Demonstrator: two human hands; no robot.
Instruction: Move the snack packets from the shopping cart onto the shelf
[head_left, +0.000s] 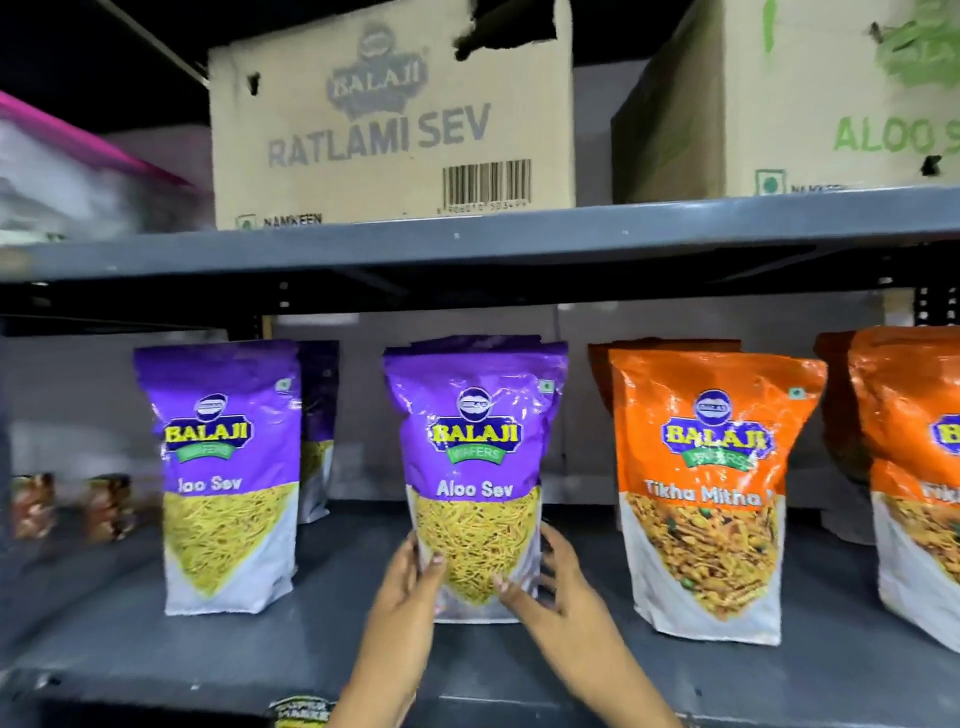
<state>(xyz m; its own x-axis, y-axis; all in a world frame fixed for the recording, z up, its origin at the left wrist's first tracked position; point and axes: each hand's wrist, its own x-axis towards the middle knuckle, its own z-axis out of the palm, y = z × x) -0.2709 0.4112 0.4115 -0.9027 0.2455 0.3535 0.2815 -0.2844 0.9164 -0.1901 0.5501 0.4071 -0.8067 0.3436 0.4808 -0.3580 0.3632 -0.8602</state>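
Observation:
A purple Aloo Sev packet (475, 457) stands upright in the middle of the grey shelf (332, 639). My left hand (410, 597) grips its lower left edge and my right hand (550, 587) holds its lower right corner. More purple packets are stacked behind it. Another purple Aloo Sev packet (228, 478) stands to the left, with one more behind it. To the right stands an orange Tikha Mitha packet (711, 493), and a second orange packet (914, 483) is cut off at the right edge. The shopping cart is out of view.
Above, an upper shelf board (467, 244) carries a Ratlami Sev carton (389, 114) and an Aloo Sev carton (789, 98). Blurred small packs (67, 506) sit at the far left of the shelf. Bare shelf surface shows between the packet rows and along the front.

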